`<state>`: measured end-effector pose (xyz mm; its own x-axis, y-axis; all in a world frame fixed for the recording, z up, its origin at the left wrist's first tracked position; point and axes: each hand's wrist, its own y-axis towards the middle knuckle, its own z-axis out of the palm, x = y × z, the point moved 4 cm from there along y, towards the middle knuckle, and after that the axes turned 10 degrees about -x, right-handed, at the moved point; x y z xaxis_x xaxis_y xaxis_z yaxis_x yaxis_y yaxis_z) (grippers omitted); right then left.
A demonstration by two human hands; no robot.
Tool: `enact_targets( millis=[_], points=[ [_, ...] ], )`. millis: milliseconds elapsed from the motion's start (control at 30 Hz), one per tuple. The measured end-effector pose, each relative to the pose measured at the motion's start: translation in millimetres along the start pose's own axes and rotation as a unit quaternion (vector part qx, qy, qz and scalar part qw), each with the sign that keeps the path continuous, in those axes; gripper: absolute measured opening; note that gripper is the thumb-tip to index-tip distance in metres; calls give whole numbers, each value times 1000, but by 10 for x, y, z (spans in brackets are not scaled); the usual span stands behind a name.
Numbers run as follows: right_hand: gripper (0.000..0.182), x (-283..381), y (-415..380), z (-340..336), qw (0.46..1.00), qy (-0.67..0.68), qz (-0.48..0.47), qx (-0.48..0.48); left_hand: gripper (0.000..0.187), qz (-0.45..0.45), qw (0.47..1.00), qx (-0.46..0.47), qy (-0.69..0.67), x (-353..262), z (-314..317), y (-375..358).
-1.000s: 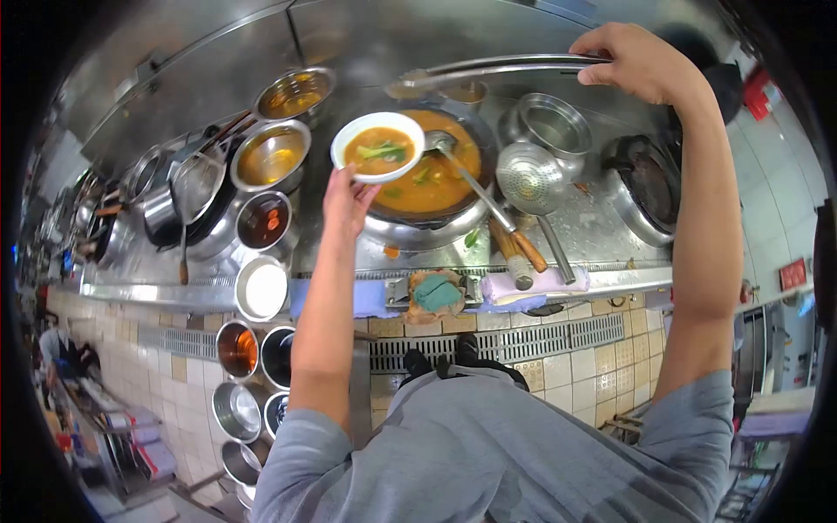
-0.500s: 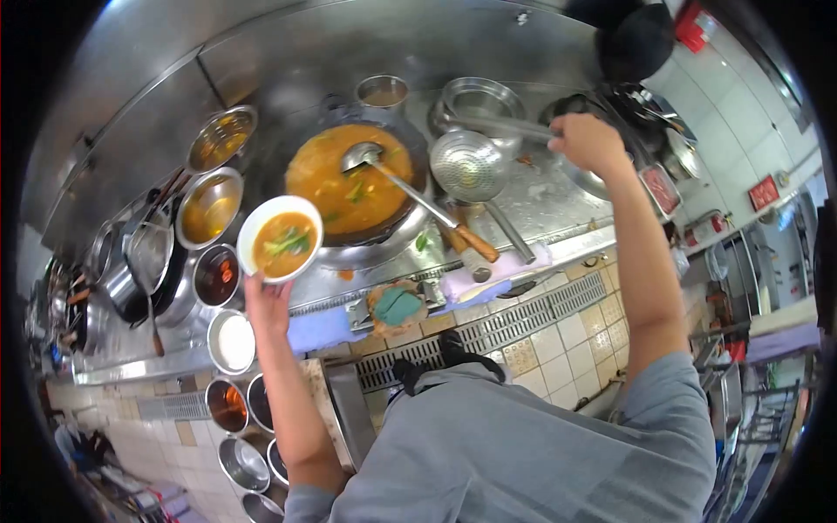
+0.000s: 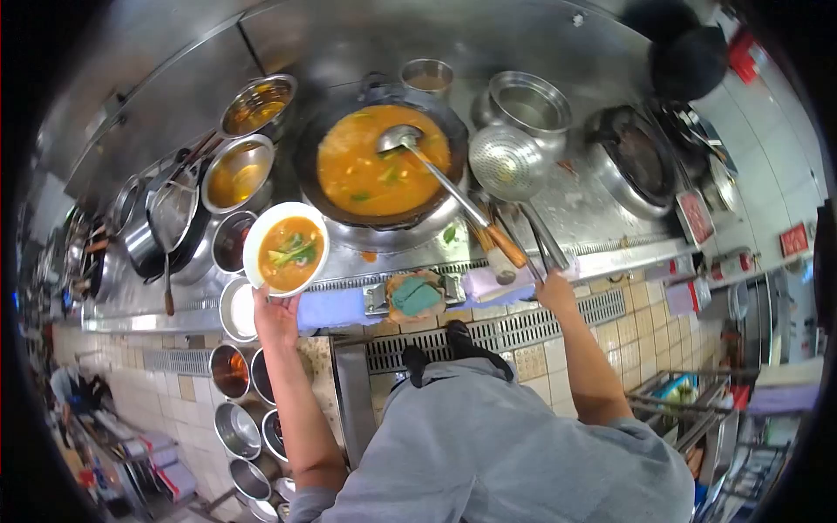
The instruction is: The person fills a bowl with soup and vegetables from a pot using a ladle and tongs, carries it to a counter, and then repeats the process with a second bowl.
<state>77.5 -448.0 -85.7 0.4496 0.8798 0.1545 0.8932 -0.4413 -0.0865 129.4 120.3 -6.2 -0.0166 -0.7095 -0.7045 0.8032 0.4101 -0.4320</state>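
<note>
My left hand (image 3: 277,318) grips the near rim of a white bowl (image 3: 253,259), which holds orange soup with green leaves. To the bowl's right is a large dark wok (image 3: 307,166) of orange soup. A wooden-handled ladle (image 3: 449,187) rests across it, its head in the soup. My right hand (image 3: 555,292) is closed at the end of a long metal handle (image 3: 526,244) by the counter's front edge; the far end of that utensil is hidden. Beside this handle lies a perforated strainer (image 3: 506,163), its own handle pointing towards me.
Steel bowls of yellow liquid (image 3: 237,174) stand left of the wok. A steel pot (image 3: 527,103) is behind the strainer, and a dark pan (image 3: 641,157) sits farther right. A green cloth (image 3: 417,296) lies at the front edge. Several pots (image 3: 237,429) stand lower left.
My right hand has come down and towards me from the back right, bringing the metal handle beside the strainer's handle. My left hand still holds the bowl. The view has shifted.
</note>
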Motion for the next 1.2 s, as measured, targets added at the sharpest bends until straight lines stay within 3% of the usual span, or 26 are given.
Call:
enact_targets(
  millis=[133, 300, 367, 433, 500, 633, 700, 767, 833, 967, 1000, 1033, 1067, 1100, 1167, 1200],
  points=[
    [63, 167, -5, -186, 1000, 24, -7, 9, 46, -6, 1000, -7, -9, 9, -16, -95],
    [56, 377, 213, -635, 998, -18, -64, 12, 47, 12, 1000, -12, -22, 58, -103, -225],
    [46, 729, 351, -925, 984, 123, -90, -97, 50, 19, 999, 2, -26, 72, -86, -275],
    [44, 1246, 317, -986, 961, 238, -133, -51, 45, 42, 999, -25, -3, 66, -21, -374],
    [45, 1467, 412, -623, 952, 211, -220, -33, 46, 43, 999, -22, -2, 77, -17, -416],
    [51, 1626, 443, -843, 976, 105, -189, -3, 45, 47, 998, -31, -16, 117, 9, -495],
    [54, 1584, 419, -1064, 941, 282, -188, 13, 44, 44, 998, -30, -21, 137, 7, -519],
    [53, 1596, 380, -1121, 944, 270, -190, 17, 43, 41, 999, -26, -24, 171, -5, -509],
    [50, 1580, 385, -1023, 950, 224, -208, -69, 43, 41, 998, -11, -38, 213, -35, -488],
    [50, 1610, 296, -644, 939, 264, -211, -65, 42, 33, 998, -29, -37, 238, -49, -502],
    [43, 1687, 165, -625, 907, 401, -97, 87, 43, 31, 999, -20, -38, 234, -39, -507],
    [37, 1778, 2, -621, 823, 516, 24, 234, 43, 29, 999, -13, -39, 231, -31, -512],
    [24, 1867, -84, -699, 761, 581, 52, 285, 43, 26, 999, -16, -37, 234, -36, -523],
    [24, 1864, -90, -744, 760, 580, 56, 287, 43, 27, 999, -16, -34, 234, -30, -532],
    [12, 1885, -125, -799, 518, 721, 158, 432, 44, 27, 999, -18, -31, 230, -28, -532],
    [16, 1875, -128, -862, 414, 751, 163, 489, 45, 26, 999, -18, -23, 228, -35, -529]
  ],
)
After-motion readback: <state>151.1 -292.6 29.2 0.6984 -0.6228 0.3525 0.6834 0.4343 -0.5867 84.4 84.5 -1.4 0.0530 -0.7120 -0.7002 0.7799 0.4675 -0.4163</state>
